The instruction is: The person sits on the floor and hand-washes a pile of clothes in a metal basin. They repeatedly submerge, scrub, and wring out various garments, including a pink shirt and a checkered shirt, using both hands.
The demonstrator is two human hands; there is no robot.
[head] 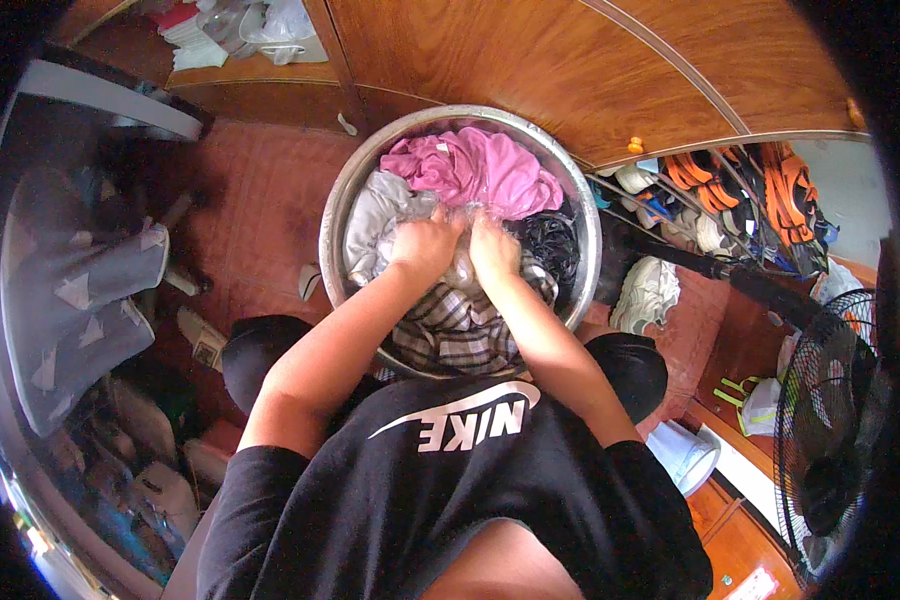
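Observation:
A round metal basin stands on the floor between my knees, filled with wet garments. Pink cloth lies at its far side, pale grey cloth at its left, black cloth at its right and a plaid garment nearest me. My left hand and my right hand are side by side near the middle, knuckles up. Their fingers reach down into wet, translucent-looking material beside the pink cloth. The fingertips are hidden, so whether they grip it does not show.
Wooden cabinet doors rise just beyond the basin. Shoes fill a rack at the right, with a whitish bundle on the floor below. A black fan stands at the right edge, near a white bin.

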